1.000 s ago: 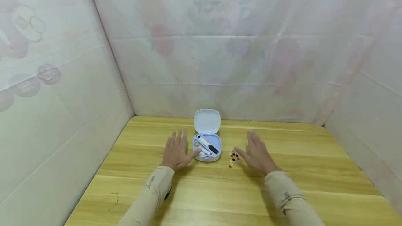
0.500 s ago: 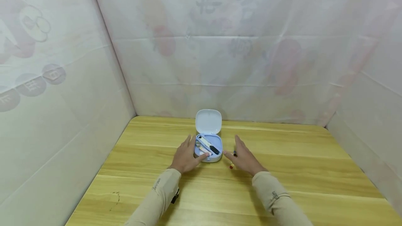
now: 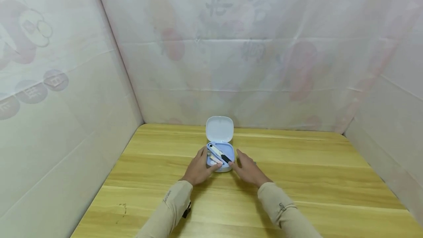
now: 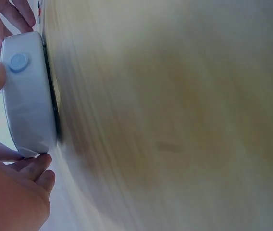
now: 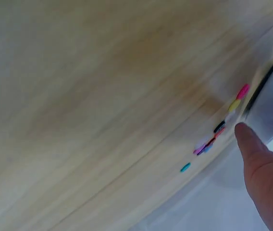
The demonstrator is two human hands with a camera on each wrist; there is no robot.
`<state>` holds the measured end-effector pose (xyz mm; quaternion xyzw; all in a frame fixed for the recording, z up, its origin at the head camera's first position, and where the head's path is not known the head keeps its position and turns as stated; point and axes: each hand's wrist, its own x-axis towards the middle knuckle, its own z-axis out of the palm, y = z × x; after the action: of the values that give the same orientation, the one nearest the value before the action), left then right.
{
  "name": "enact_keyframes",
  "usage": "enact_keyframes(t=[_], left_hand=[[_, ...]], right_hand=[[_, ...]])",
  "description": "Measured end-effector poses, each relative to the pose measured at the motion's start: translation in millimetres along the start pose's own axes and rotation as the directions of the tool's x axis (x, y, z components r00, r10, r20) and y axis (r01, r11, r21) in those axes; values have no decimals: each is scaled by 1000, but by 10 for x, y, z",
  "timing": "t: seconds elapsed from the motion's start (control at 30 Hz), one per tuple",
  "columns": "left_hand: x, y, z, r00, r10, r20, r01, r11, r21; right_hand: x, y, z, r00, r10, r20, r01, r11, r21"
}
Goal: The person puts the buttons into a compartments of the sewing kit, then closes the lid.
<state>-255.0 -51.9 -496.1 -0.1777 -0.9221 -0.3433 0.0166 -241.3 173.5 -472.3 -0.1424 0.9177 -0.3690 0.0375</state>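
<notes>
A small rounded white sewing box (image 3: 224, 169) stands on the table with its lid (image 3: 219, 129) raised. Its blue tray holds a white tool with a black end (image 3: 216, 151), a ring-shaped piece and small pale pieces. My left hand (image 3: 196, 169) holds the left side, fingers curled against the wall and thumb at the front rim. At the right side my right hand (image 3: 248, 170) has its thumb over the front right corner and its fingers curved along the wall. Several coloured buttons (image 5: 219, 126) lie beside the box, mostly hidden under the right hand in the head view.
The wooden table (image 3: 297, 164) extends on both sides and in front. Pale printed curtains (image 3: 264, 65) close off the back and both sides. A dark curved mark (image 3: 123, 208) shows on the table at front left.
Both hands have come inward to the box, the right one travelling left over the buttons. The left thumb and fingers have closed in on the box's side. The box stays nearly in place.
</notes>
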Motion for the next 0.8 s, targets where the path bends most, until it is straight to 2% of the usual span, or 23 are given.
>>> enact_keyframes(t=[0.1,0.17,0.4,0.53,0.7,0.8], left_hand=[[2,-10,11,1000,14,-5,-14,1000,-23],[6,-8,11,1000,12,-4,-12,999,-36],[12,-14,-3,1000,-3,-16,2,998,-62],[5,-7,-18,1000,8,-17,-9,999,-41],[28,72,-48,997,74,4,-74,997,12],[49,138,-48,994,110,25,-111,991,75]], right_hand=[[0,-24,30,998,-56,-18,56,998,34],[6,-39,43,998,-61,-21,62,996,60],[58,-64,66,997,63,-50,-56,990,130],[78,-40,76,995,61,-74,-51,991,123],[78,-45,81,994,59,-90,-47,990,135],[70,-55,91,993,54,-101,-39,988,148]])
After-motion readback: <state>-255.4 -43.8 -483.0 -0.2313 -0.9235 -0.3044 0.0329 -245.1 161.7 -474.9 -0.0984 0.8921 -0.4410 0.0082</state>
